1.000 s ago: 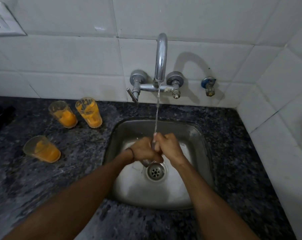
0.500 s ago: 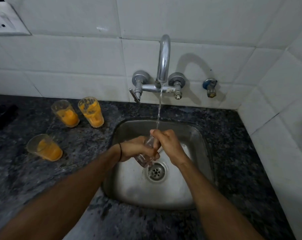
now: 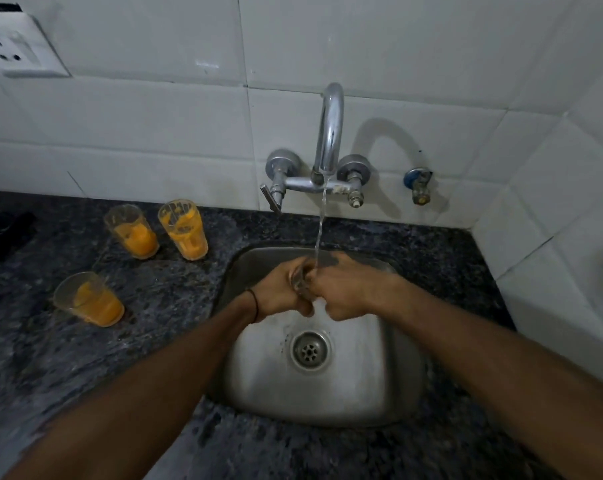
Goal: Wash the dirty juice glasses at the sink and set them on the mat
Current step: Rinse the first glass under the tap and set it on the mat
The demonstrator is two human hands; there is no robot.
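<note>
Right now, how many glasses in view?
4. Three juice-coated glasses stand on the counter left of the sink: two at the back, one nearer. A fourth is between both hands under the tap.

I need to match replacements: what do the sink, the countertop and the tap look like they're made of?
Sink: likely stainless steel, brushed, dull grey sheen. Countertop: seemingly polished granite, dark with pale speckles. Tap: apparently chromed metal, bright mirror-like highlights.

glasses (image 3: 133, 237) on counter (image 3: 68, 358) | left of sink (image 3: 327, 403) | tap (image 3: 331, 133) behind

Both hands (image 3: 313, 292) clenched together
</note>
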